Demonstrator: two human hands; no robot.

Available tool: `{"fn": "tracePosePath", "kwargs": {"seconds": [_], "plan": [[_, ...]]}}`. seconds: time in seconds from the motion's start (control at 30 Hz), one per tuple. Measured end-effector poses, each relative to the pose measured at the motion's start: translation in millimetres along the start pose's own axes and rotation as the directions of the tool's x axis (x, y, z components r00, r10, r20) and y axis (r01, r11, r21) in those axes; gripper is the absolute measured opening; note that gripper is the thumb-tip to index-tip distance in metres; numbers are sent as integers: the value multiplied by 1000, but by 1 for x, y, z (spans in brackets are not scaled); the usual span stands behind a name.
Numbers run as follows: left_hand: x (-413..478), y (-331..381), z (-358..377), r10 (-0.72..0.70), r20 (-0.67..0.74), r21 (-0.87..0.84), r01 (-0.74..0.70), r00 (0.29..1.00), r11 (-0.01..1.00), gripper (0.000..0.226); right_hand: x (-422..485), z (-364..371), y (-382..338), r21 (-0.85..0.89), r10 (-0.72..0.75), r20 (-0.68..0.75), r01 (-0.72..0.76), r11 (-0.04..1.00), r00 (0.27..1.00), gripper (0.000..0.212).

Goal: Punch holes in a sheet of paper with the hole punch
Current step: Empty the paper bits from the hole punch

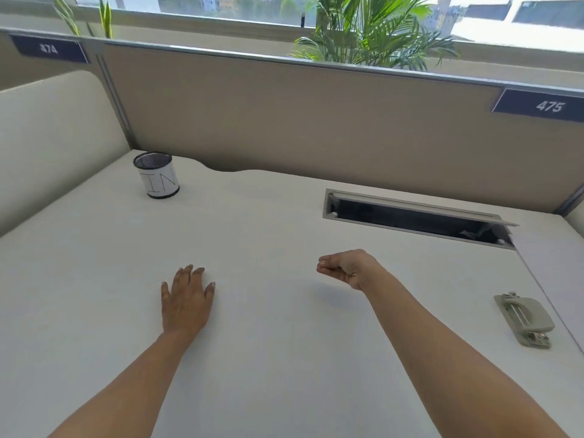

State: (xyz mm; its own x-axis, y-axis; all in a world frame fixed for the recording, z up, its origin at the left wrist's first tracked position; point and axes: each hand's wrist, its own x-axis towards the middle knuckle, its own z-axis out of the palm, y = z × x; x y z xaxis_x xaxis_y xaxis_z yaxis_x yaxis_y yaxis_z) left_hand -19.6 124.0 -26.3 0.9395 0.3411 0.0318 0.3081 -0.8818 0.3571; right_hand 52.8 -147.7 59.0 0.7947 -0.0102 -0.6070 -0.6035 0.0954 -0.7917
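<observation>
A beige hole punch (524, 320) lies on the white desk (284, 216) at the right, handle up. Just beyond it, along the desk's right edge, lies a pale sheet of paper (557, 279), partly cut off by the frame. My left hand (186, 298) rests flat on the desk, palm down, fingers spread, holding nothing. My right hand (347, 267) hovers a little above the desk's middle with its fingers curled and pinched together; nothing shows in them. It is well left of the hole punch. Both hands are apart from the paper.
A mesh pen cup (157, 176) with a white label stands at the back left. An open cable slot (417, 218) with a raised lid is sunk into the desk at the back right. A beige partition (300, 121) closes the back.
</observation>
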Motion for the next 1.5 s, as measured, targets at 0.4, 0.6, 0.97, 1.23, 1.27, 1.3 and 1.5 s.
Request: {"fn": "tracePosePath", "kwargs": {"seconds": [0.4, 0.6, 0.97, 1.23, 1.27, 1.3, 1.5], "plan": [[111, -112, -39, -42, -38, 58, 44, 998, 997, 49, 52, 234, -73, -275, -117, 174, 162, 948, 978, 23], [167, -140, -43, -34, -88, 51, 39, 996, 998, 51, 86, 325, -117, -302, -275, 187, 321, 897, 943, 22], [208, -165, -32, -33, -134, 31, 37, 990, 999, 54, 145, 421, -151, -496, -430, 138, 438, 750, 892, 31], [209, -167, -27, -19, -164, 45, 26, 986, 999, 54, 163, 432, -146, -879, -502, 419, 476, -17, 757, 37], [209, -167, -26, -16, -171, 41, 23, 985, 999, 53, 159, 433, -146, -875, -509, 455, 473, -102, 731, 35], [209, -166, -26, -15, -175, 36, 21, 985, 999, 53, 157, 435, -147, -872, -508, 443, 488, -50, 739, 31], [209, -167, -26, -17, -170, 46, 25, 985, 999, 53, 147, 439, -149, -673, -411, 286, 487, 557, 866, 38]]}}
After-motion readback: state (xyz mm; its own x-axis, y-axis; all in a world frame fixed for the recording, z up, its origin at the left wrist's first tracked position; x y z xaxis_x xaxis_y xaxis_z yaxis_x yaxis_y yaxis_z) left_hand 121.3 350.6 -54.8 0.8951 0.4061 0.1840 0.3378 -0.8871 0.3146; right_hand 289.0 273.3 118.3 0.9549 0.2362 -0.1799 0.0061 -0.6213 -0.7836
